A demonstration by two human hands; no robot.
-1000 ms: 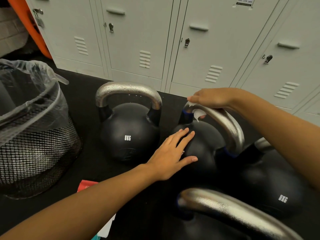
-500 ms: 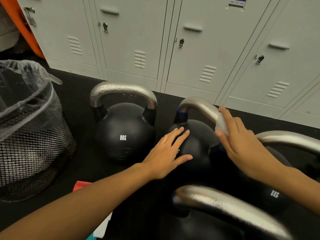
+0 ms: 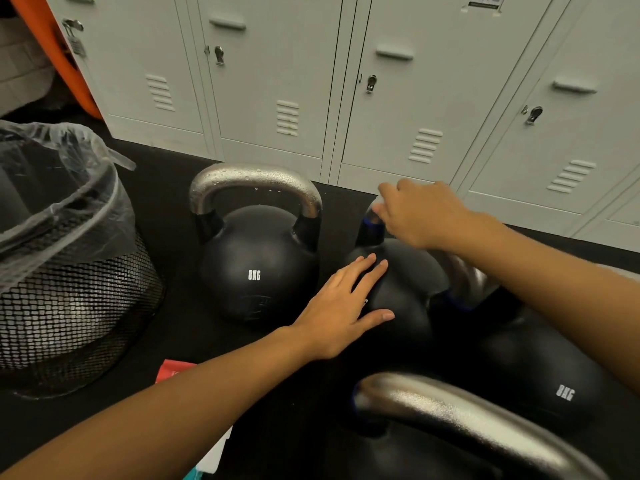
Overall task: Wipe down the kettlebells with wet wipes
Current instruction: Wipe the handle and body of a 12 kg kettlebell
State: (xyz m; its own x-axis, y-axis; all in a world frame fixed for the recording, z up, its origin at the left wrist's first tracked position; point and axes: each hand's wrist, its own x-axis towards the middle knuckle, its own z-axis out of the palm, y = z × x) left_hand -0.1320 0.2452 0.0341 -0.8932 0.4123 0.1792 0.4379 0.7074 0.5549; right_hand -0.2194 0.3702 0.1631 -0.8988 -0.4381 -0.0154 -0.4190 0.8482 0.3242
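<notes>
Since half a second ago, the right hand (image 3: 420,214) has been carried from the near side of the middle kettlebell (image 3: 398,299) handle, up and over to its far end at about 12 o'clock. The fingers are curled down round the handle there; the wet wipe (image 3: 378,201) is barely glimpsed as a pale edge under the fingertips. By this the handle appears to have been wiped along its arc, with the body probably yet to be done. The left hand (image 3: 343,310) is laid flat, fingers straight and spread, on the same bell's black body, bracing it.

"8KG" is printed in white on the left kettlebell (image 3: 258,265), whose steel handle is beaded with droplets, and on the right kettlebell (image 3: 540,379) at 4 o'clock. A locker sticker (image 3: 483,1) at 1 o'clock cannot be read.
</notes>
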